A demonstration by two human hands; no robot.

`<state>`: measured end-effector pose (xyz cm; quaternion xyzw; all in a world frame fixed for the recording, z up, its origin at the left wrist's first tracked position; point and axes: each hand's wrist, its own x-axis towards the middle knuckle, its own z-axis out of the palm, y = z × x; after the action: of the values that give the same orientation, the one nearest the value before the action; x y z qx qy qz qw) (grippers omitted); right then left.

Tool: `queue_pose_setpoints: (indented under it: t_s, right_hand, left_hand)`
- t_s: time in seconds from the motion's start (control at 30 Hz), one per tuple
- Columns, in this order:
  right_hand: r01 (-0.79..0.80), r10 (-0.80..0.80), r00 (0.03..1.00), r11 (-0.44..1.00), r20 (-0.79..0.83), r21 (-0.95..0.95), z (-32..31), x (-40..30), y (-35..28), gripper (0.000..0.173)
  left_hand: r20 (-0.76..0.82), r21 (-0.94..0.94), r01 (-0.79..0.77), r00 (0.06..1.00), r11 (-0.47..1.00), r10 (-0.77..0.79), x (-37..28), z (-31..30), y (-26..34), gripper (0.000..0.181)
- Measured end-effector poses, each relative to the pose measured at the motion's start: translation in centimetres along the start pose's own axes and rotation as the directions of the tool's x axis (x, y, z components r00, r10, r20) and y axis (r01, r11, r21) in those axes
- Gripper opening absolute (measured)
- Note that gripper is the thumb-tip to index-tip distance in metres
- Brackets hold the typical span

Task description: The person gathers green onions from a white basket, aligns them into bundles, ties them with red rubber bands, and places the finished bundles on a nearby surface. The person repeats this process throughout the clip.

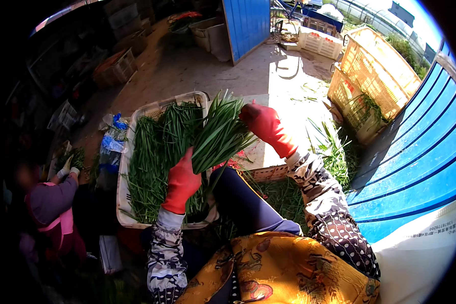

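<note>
My left hand (pixel 183 183), in a red glove, grips a bunch of long green leaves (pixel 222 133), likely chives, its thumb lying across them. The bunch is held tilted above the right side of a pale plastic crate (pixel 123 190). At the bunch's upper right edge is my right hand (pixel 266 127), also red-gloved, with its fingers curled in against the leaves. Its fingertips are dark and partly hidden. A small red bit sticks up by its knuckles; what it is cannot be made out. More green leaves (pixel 152 171) fill the crate in layers.
A co-worker (pixel 55 205) in light gloves handles greens at the left. Red ties (pixel 230 163) lie beyond my knee. Loose leaves (pixel 330 152) cover the floor at right, before tall yellow crates (pixel 376 72) and a blue corrugated panel (pixel 414 152). A white sack (pixel 418 250) bears writing.
</note>
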<state>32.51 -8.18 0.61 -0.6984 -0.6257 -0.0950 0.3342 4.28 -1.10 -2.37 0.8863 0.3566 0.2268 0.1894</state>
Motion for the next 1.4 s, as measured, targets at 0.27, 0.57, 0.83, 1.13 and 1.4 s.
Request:
queue_pose_setpoints:
  t_s: [0.27,0.57,0.83,1.13,1.4]
  right_hand:
    - [-0.558,0.726,0.679,0.417,0.106,0.718,-10.9,-9.1,14.7,0.017]
    - [-0.580,0.413,0.813,0.520,0.410,0.627,-6.3,-4.7,-0.1,0.041]
    - [-0.509,0.640,0.768,0.626,-0.016,0.591,-6.8,-4.3,6.4,0.021]
    - [-0.088,0.088,0.996,0.995,0.009,0.048,-4.3,-3.7,-0.5,0.059]
    - [0.044,-0.004,0.983,0.974,-0.181,0.221,2.4,-1.4,-0.4,0.030]
  left_hand:
    - [-0.075,0.000,-0.090,0.993,0.996,0.089,-0.5,0.0,-0.9,0.067]
    - [-0.006,0.169,-0.041,0.999,0.985,0.042,1.1,-0.4,3.5,0.074]
    - [-0.143,-0.047,-0.074,0.988,0.996,0.066,0.0,0.0,0.2,0.070]
    - [-0.081,0.045,-0.006,0.997,0.999,0.010,0.1,-0.1,1.8,0.074]
    - [-0.171,0.102,-0.052,0.983,0.993,0.069,0.2,0.0,0.6,0.065]
